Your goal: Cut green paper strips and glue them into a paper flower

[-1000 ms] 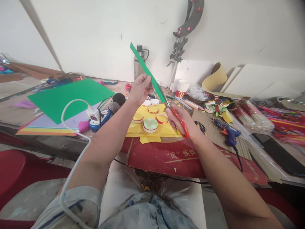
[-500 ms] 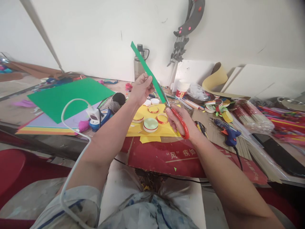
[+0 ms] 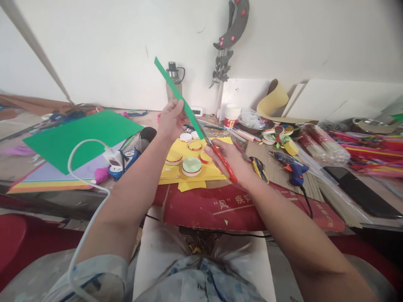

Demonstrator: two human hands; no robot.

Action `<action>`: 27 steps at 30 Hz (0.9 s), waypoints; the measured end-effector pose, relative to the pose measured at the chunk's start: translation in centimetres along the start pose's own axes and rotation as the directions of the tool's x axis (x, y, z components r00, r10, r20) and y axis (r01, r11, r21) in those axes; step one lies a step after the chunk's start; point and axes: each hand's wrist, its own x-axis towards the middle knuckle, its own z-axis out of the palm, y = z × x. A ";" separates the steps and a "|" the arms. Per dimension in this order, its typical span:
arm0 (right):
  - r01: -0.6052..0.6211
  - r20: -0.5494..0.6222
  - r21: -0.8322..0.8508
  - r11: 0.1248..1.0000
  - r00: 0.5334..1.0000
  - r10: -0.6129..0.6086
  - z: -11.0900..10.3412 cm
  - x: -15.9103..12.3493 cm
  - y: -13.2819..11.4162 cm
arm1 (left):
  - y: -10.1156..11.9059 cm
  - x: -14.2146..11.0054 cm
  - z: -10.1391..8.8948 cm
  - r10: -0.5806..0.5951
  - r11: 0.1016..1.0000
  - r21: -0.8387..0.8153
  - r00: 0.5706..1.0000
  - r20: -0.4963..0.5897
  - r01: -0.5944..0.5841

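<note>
My left hand (image 3: 171, 119) pinches a narrow green paper strip (image 3: 166, 77), which slants from upper left down toward the right. Red-handled scissors (image 3: 224, 162) are gripped in my right hand (image 3: 231, 159), with their blades lying along the strip's lower end; whether they are cutting it I cannot tell. Below both hands, a yellow sheet (image 3: 170, 178) bears a round box with a pale green top (image 3: 191, 166) and several red-and-yellow rings, one of them a ring (image 3: 194, 145) between my hands. Small white round lids (image 3: 185, 137) stand just behind.
A large green sheet (image 3: 78, 138) lies over coloured paper at left, near a blue power socket (image 3: 126, 161) with a white cable. To the right are a utility knife (image 3: 260, 170), a blue glue gun (image 3: 294, 170) and a black phone (image 3: 359, 188). A bottle (image 3: 173, 79) and paper cup (image 3: 232, 115) stand behind.
The whole view has shifted, so most things appear further left. My right hand with the scissors has tilted slightly and the blades lie closer along the strip. Both hands keep their holds.
</note>
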 end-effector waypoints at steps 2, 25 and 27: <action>0.016 -0.004 -0.016 1.000 1.000 -0.016 -0.1 0.0 -0.1 | 0.1 0.2 -0.2 0.016 1.000 0.007 1.000 0.000 -0.016; -0.014 0.031 0.035 0.999 0.999 0.013 0.3 0.2 1.1 | -0.4 -0.5 0.5 -0.094 0.996 -0.003 0.995 0.034 0.094; -0.020 0.035 0.047 0.999 0.999 0.019 0.3 0.2 1.0 | -0.3 -0.6 0.7 -0.107 0.994 -0.022 0.994 0.028 0.107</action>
